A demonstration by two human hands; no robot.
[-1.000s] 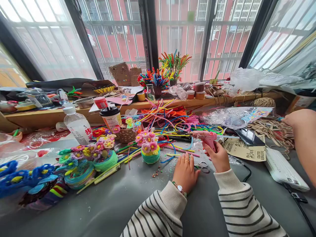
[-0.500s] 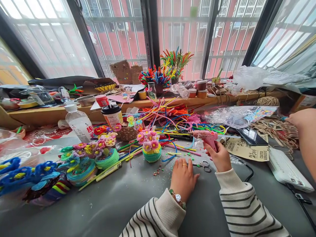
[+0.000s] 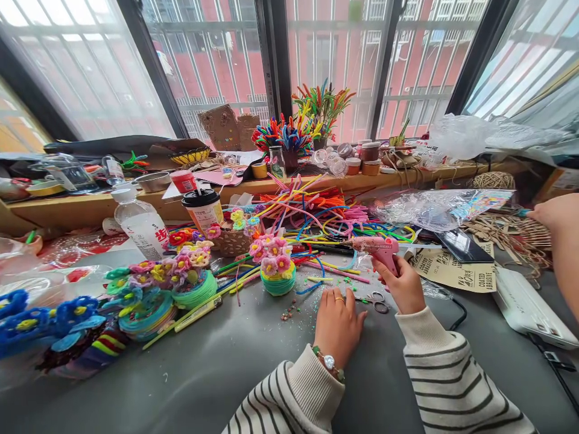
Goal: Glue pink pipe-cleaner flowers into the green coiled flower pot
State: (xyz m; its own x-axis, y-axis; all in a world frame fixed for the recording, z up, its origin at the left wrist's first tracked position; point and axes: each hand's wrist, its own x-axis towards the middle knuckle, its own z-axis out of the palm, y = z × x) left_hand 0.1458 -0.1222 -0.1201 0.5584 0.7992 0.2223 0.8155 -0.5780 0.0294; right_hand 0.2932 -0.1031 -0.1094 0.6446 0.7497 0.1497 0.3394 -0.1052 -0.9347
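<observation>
My right hand (image 3: pixel 403 288) is wrapped round the handle of a pink hot glue gun (image 3: pixel 382 248), its nozzle pointing left above the table. A clear glue stick (image 3: pixel 418 246) sticks out of its back end. Palm down on the grey table, my left hand (image 3: pixel 338 322) lies with its fingers stretched out and nothing in them. Small scissors (image 3: pixel 377 302) rest just beyond its fingertips, partly hidden. Left of that hand stands a small turquoise pot with pink pipe-cleaner flowers (image 3: pixel 275 271). Green and brown crumbs (image 3: pixel 292 310) are scattered between the pot and my left hand.
More pipe-cleaner flower pots (image 3: pixel 194 286) crowd the left, near a water bottle (image 3: pixel 141 226) and a lidded cup (image 3: pixel 203 211). Loose pipe cleaners (image 3: pixel 312 208) heap at the back. Sandpaper (image 3: pixel 461 271) and a white power bank (image 3: pixel 534 310) lie right, beside another person's arm (image 3: pixel 563 241).
The view has shifted very slightly. Both hands keep nearly the same place, the right still holding the glue gun and the left still flat on the table.
</observation>
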